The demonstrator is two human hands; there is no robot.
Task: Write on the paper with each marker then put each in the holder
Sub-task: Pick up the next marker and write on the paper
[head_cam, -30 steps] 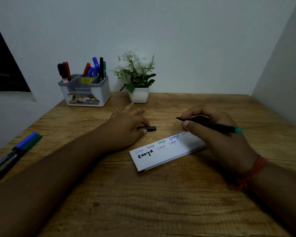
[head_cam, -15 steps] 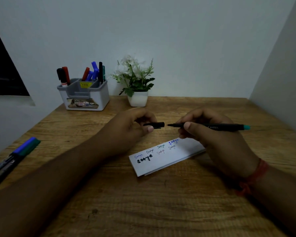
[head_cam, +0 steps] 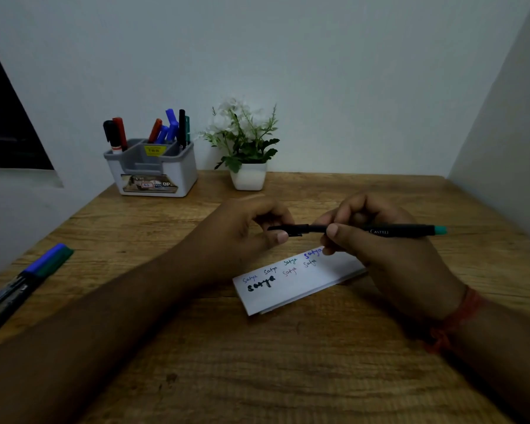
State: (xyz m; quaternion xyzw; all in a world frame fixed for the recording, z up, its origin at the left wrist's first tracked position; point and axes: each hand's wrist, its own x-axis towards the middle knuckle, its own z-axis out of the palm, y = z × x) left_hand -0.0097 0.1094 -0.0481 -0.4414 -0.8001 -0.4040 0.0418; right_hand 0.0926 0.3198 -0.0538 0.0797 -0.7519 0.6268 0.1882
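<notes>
Grey holder (head_cam: 178,174) at ten o'clock keeps several markers (head_cam: 172,127); left hand (head_cam: 242,234) pinches cap (head_cam: 291,230), right hand (head_cam: 386,255) grips black pen (head_cam: 395,231).

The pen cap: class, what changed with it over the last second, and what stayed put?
The left hand lifted the cap off the table and pushed it onto the pen held level by the right hand. The paper and holder stayed put.
</notes>
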